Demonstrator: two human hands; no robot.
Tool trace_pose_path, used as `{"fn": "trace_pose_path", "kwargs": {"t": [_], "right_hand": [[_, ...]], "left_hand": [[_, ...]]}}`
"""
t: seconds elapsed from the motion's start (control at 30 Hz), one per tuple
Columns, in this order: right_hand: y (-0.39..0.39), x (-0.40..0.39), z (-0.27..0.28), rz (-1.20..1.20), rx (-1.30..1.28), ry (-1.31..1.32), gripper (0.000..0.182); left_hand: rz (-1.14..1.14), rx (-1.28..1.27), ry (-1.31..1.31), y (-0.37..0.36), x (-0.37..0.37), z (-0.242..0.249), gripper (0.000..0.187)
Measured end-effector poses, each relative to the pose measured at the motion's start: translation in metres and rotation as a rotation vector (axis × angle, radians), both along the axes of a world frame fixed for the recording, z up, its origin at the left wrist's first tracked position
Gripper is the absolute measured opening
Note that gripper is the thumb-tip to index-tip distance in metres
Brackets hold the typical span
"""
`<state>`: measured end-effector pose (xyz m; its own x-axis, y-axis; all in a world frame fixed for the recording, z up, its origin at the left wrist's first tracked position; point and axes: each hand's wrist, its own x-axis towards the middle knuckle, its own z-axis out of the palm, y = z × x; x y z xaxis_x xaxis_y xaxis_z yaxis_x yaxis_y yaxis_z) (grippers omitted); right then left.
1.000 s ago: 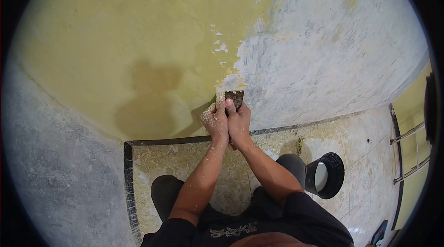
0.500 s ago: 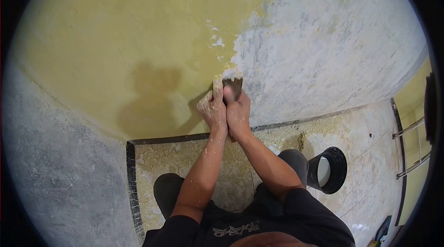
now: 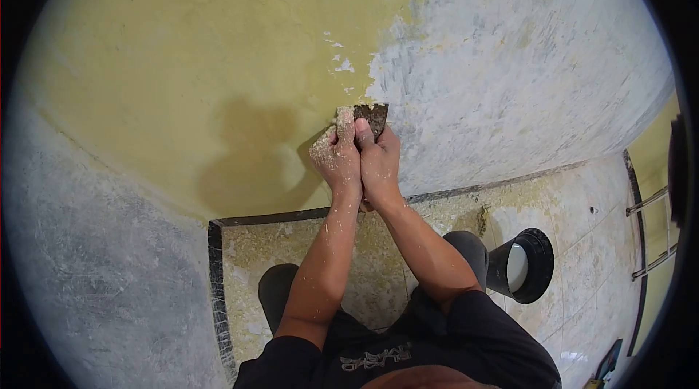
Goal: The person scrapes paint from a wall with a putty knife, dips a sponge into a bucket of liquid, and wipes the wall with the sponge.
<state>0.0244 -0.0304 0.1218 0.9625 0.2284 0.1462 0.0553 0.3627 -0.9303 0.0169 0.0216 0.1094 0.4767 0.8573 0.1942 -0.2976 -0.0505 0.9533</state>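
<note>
A paint scraper (image 3: 377, 118) with a wide, dirty metal blade lies against the wall, its edge at the border between yellow paint (image 3: 218, 39) and bare whitish plaster (image 3: 495, 90). My right hand (image 3: 380, 164) is wrapped around it, thumb along the blade. My left hand (image 3: 339, 159) grips from the other side, pressed against the right, with its fingers beside the blade. Pale paint flakes cover the left fingers and speckle both forearms. Most of the handle is hidden by my hands.
A black bucket (image 3: 540, 265) with whitish liquid stands on the tiled floor right of my knee. Flakes litter the floor (image 3: 251, 247) below the wall. A dark-handled tool (image 3: 606, 363) lies lower right. Metal rails (image 3: 652, 265) stick out at far right, and a scraped grey wall (image 3: 109, 258) stands left.
Both hands and the scraper have moved up the wall and slightly right. The blade now covers the ragged paint edge that showed above it before.
</note>
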Motion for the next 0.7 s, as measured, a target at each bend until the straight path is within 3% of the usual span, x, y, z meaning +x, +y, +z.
{"fn": "trace_pose_path", "kwargs": {"t": [0.07,0.2,0.33,0.43,0.53,0.57,0.63,0.7], "right_hand": [[-0.001,-0.004,-0.013,-0.056,-0.085,-0.005,0.023],[0.002,0.002,-0.018,-0.005,0.053,0.117,0.023],[0.001,-0.001,-0.003,-0.011,0.07,0.086,0.022],[0.004,0.008,0.041,0.001,0.164,0.014,0.023],[-0.001,0.009,0.042,0.039,0.188,-0.058,0.024],[-0.005,0.007,0.025,0.07,0.092,-0.025,0.022],[-0.008,-0.003,-0.01,0.101,0.004,0.007,0.021],[-0.008,-0.007,-0.026,0.268,0.089,0.141,0.018]], "left_hand": [[0.01,0.112,0.124,-0.003,-0.012,0.0,0.044],[0.039,0.061,0.136,-0.003,-0.002,-0.01,0.042],[0.126,0.085,-0.08,-0.01,0.0,0.016,0.041],[0.075,0.355,0.203,0.005,0.0,0.055,0.045],[0.059,0.324,0.147,0.006,0.002,0.048,0.046],[0.025,0.251,0.14,-0.001,-0.007,0.042,0.043],[0.019,0.208,0.099,0.003,-0.011,-0.012,0.038],[0.004,0.162,0.049,0.006,-0.005,-0.02,0.033]]}}
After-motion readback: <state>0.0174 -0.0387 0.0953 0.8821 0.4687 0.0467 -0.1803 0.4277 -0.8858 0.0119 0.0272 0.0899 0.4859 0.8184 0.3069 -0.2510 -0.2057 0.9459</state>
